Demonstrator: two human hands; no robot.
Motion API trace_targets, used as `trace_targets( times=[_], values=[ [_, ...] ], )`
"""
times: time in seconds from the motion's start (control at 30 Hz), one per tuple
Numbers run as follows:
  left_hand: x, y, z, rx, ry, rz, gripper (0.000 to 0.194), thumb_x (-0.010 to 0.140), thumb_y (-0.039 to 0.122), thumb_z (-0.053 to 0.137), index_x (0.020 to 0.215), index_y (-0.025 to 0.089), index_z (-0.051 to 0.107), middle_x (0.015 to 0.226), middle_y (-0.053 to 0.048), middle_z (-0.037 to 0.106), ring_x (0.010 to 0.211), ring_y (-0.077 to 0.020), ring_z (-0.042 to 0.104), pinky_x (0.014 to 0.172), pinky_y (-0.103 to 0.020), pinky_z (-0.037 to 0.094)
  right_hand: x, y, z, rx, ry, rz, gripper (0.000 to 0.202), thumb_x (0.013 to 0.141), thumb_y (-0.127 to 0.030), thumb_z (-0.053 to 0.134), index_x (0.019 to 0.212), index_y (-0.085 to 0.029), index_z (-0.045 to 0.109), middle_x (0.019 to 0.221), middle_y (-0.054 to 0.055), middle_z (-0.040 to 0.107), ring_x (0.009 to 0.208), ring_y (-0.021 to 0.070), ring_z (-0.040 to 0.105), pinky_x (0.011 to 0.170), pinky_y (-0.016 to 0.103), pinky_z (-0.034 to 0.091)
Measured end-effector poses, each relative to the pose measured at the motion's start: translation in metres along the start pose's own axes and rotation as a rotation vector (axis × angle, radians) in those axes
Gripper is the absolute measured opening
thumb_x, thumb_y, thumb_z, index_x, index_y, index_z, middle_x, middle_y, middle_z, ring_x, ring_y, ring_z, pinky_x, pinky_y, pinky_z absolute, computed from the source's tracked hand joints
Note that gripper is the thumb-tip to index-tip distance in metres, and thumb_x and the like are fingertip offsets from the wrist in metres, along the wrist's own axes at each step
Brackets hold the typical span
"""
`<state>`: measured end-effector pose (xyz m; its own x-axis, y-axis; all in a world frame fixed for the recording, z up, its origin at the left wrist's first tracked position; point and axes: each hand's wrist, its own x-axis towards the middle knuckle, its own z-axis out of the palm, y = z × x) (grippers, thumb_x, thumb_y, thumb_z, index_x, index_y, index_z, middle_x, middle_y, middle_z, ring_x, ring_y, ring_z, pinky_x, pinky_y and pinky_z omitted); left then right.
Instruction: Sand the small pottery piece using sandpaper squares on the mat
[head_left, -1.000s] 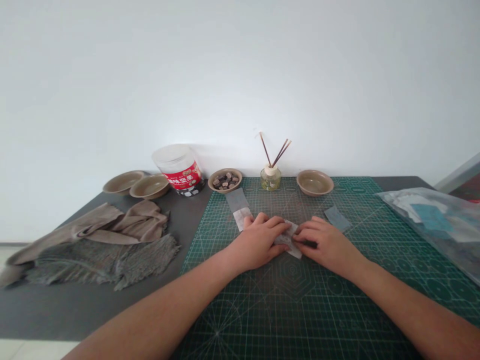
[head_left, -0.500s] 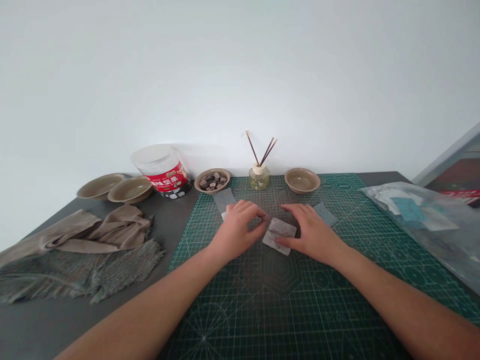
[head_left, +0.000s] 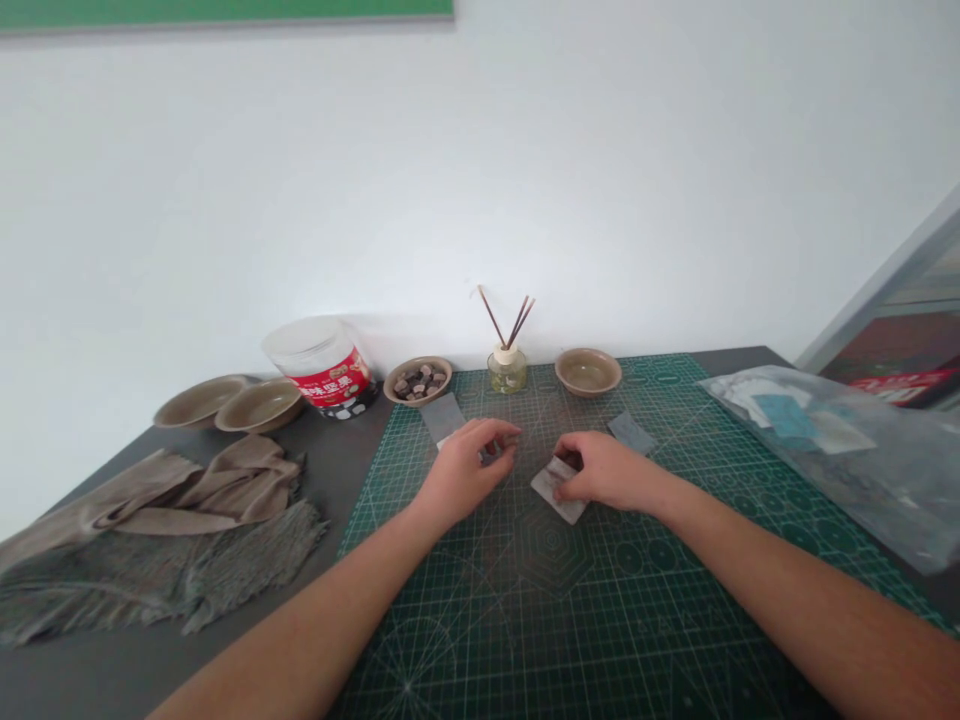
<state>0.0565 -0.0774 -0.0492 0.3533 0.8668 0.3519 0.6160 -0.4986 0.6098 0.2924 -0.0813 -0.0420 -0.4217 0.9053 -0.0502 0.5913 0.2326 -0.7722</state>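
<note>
A thin, whitish-grey square piece (head_left: 571,508) lies tilted over the green cutting mat (head_left: 480,640). My right hand (head_left: 604,470) closes on its upper right side, thumb across its face and fingers curled at the far edge. The fingers partly hide what is beneath them. Just left of the square, my left hand (head_left: 474,460) hovers with thumb and fingers curved, a gap showing between their tips. Behind it lies a grey strip (head_left: 444,416) with a pale end. Beyond my right hand is a small blue-grey sheet (head_left: 631,433).
Along the wall stand a bowl of brown chunks (head_left: 420,381), a reed diffuser (head_left: 508,370) and a tan bowl (head_left: 589,374). To the left are a plastic jar (head_left: 319,365), two bowls (head_left: 259,405) and a fringed scarf (head_left: 172,540). A clear plastic bag (head_left: 847,440) lies right.
My right fingers have curled inward and closed on the square. My left hand has drawn slightly away from it, its fingertips parting. The view has tilted up, showing a green edge on the wall.
</note>
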Motion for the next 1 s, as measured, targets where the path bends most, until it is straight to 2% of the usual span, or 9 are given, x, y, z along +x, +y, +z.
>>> trace_targets(
  times=[0.1, 0.2, 0.3, 0.47, 0.63, 0.73, 1.0],
  values=[
    [0.001, -0.002, -0.002, -0.002, 0.007, -0.044, 0.017, 0.089, 0.024, 0.059, 0.105, 0.022, 0.065, 0.09, -0.001, 0.068, 0.085, -0.0173, 0.063, 0.076, -0.029, 0.048, 0.001, -0.009, -0.003, 0.051, 0.04, -0.034, 0.016, 0.076, -0.027, 0.077, 0.083, -0.02, 0.064, 0.07, -0.003, 0.065, 0.063, 0.0155, 0.06, 0.056, 0.025, 0.042],
    [0.001, -0.003, -0.004, -0.034, 0.023, -0.075, 0.013, 0.09, 0.025, 0.057, 0.101, 0.021, 0.062, 0.087, 0.001, 0.066, 0.081, -0.016, 0.062, 0.076, -0.029, 0.047, 0.004, -0.011, 0.001, 0.059, 0.24, -0.132, 0.021, 0.08, -0.036, 0.076, 0.08, -0.02, 0.063, 0.079, -0.002, 0.061, 0.072, 0.0158, 0.059, 0.064, 0.027, 0.043],
    [0.002, -0.002, -0.005, -0.044, 0.008, -0.078, 0.009, 0.09, 0.025, 0.056, 0.097, 0.021, 0.061, 0.085, 0.001, 0.065, 0.081, -0.0157, 0.062, 0.076, -0.028, 0.047, 0.008, -0.004, 0.01, -0.001, 0.41, -0.183, 0.022, 0.079, -0.035, 0.078, 0.075, -0.02, 0.062, 0.084, 0.0, 0.059, 0.075, 0.016, 0.057, 0.069, 0.029, 0.043],
    [0.002, 0.0, -0.004, -0.055, -0.003, -0.089, 0.006, 0.088, 0.022, 0.058, 0.093, 0.021, 0.061, 0.084, 0.002, 0.067, 0.08, -0.0152, 0.063, 0.073, -0.027, 0.047, 0.008, 0.006, 0.016, -0.019, 0.376, -0.173, 0.019, 0.079, -0.032, 0.08, 0.087, -0.022, 0.066, 0.087, 0.001, 0.067, 0.081, 0.0188, 0.061, 0.072, 0.031, 0.045],
    [0.001, 0.002, -0.004, -0.08, -0.026, -0.097, 0.005, 0.089, 0.022, 0.058, 0.092, 0.021, 0.062, 0.083, 0.002, 0.067, 0.078, -0.0147, 0.063, 0.069, -0.026, 0.046, 0.003, 0.001, 0.011, -0.031, 0.392, -0.212, 0.009, 0.084, -0.029, 0.075, 0.083, -0.023, 0.07, 0.082, 0.0, 0.069, 0.079, 0.0188, 0.062, 0.071, 0.031, 0.044],
    [0.001, 0.003, -0.004, -0.084, -0.036, -0.095, 0.006, 0.088, 0.021, 0.058, 0.093, 0.021, 0.062, 0.084, 0.002, 0.067, 0.08, -0.0149, 0.064, 0.071, -0.026, 0.046, 0.002, -0.001, 0.012, -0.073, 0.395, -0.235, 0.008, 0.083, -0.028, 0.075, 0.082, -0.023, 0.069, 0.08, -0.001, 0.068, 0.078, 0.0186, 0.061, 0.069, 0.03, 0.042],
    [0.002, 0.001, -0.004, -0.069, -0.049, -0.086, 0.007, 0.09, 0.022, 0.058, 0.094, 0.021, 0.064, 0.084, 0.002, 0.066, 0.08, -0.0154, 0.063, 0.074, -0.027, 0.047, 0.005, 0.005, 0.015, -0.048, 0.378, -0.182, 0.013, 0.083, -0.026, 0.074, 0.076, -0.021, 0.064, 0.073, -0.002, 0.063, 0.072, 0.0165, 0.058, 0.066, 0.028, 0.039]
  ],
)
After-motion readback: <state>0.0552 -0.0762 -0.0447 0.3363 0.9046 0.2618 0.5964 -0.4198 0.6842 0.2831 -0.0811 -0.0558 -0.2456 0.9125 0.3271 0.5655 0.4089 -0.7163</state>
